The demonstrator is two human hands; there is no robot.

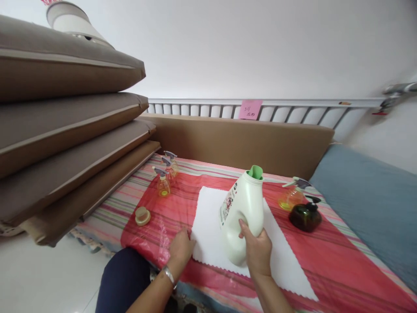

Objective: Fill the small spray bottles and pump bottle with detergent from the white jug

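My right hand (pixel 257 250) is wrapped round the handle of a large pale green detergent bottle (pixel 243 217). The bottle is uncapped, its green spout insert showing at the top, and it leans slightly right above a white cloth (pixel 206 217) with a zigzag edge. Whether its base touches the cloth I cannot tell. At the cloth's near left corner, my left hand (pixel 181 248) is closed, fingers curled down; what they pinch, if anything, is hidden. Left of that hand lies a pale round cap (pixel 142 215) on the red plastic sheet (pixel 156 230).
Spray bottles with yellow liquid (pixel 163 187) stand at the back left. Another spray bottle (pixel 289 198) and a dark green pump bottle (pixel 305 216) are on the right. Stacked brown cushions (pixel 74 117) rise at left; a brown padded board (pixel 237 139) borders the back.
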